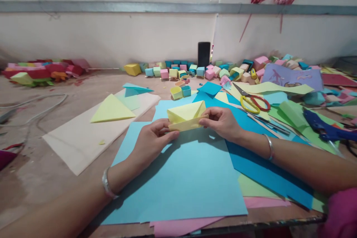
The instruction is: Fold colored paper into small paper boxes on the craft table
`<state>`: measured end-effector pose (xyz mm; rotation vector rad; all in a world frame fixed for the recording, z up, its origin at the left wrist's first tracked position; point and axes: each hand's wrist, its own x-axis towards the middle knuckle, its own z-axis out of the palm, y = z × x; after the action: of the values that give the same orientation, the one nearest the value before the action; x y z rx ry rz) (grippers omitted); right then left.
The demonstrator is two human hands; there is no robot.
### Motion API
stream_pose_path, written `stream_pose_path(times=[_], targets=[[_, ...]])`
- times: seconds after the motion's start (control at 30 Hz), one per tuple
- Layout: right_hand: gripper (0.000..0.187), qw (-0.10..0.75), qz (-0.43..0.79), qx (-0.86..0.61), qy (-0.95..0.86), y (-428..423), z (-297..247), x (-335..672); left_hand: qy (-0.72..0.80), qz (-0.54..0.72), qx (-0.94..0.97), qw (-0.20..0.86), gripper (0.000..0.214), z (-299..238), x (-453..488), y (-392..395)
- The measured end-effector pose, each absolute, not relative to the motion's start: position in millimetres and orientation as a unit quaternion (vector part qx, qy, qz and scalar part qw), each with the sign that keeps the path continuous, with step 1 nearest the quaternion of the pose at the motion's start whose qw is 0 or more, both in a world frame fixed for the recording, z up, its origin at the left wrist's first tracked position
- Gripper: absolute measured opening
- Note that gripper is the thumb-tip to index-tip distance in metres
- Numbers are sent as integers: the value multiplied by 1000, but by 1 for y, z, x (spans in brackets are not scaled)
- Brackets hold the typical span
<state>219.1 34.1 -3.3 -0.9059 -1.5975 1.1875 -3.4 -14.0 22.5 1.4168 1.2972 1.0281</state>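
Yellow folded paper (186, 116) sits pinched between both hands just above a light blue sheet (184, 178) on the bench (41, 178). The left hand (154, 139) grips its lower left corner with fingers closed on it; the right hand (221, 122) clamps the right end between thumb and fingertips. Just beyond the right hand lie scissors with yellow and red handles (253, 102). A yellow paper triangle (111, 109) rests to the left on a cream sheet (80, 141). Small paper boxes (181, 70) line the wall behind.

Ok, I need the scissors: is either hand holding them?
No, the scissors lie loose on the papers; the left hand and right hand pinch a yellow paper.
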Motion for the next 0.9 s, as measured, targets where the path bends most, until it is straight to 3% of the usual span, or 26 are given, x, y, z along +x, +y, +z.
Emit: stream_pose_path(times=[0.1,0.2,0.47,0.9], targets=[[27,450,506,-292,-676,35,-2,222,562,405,575,434,11,24,-3,-14],[22,449,440,-247,-738,35,-3,224,567,423,568,421,9,27,-2,-14],[6,478,323,-303,-759,35,-9,225,571,422,572,411,8,28,-3,-16],[3,471,388,-355,-708,32,-3,223,544,404,601,424,12,19,-6,-12]])
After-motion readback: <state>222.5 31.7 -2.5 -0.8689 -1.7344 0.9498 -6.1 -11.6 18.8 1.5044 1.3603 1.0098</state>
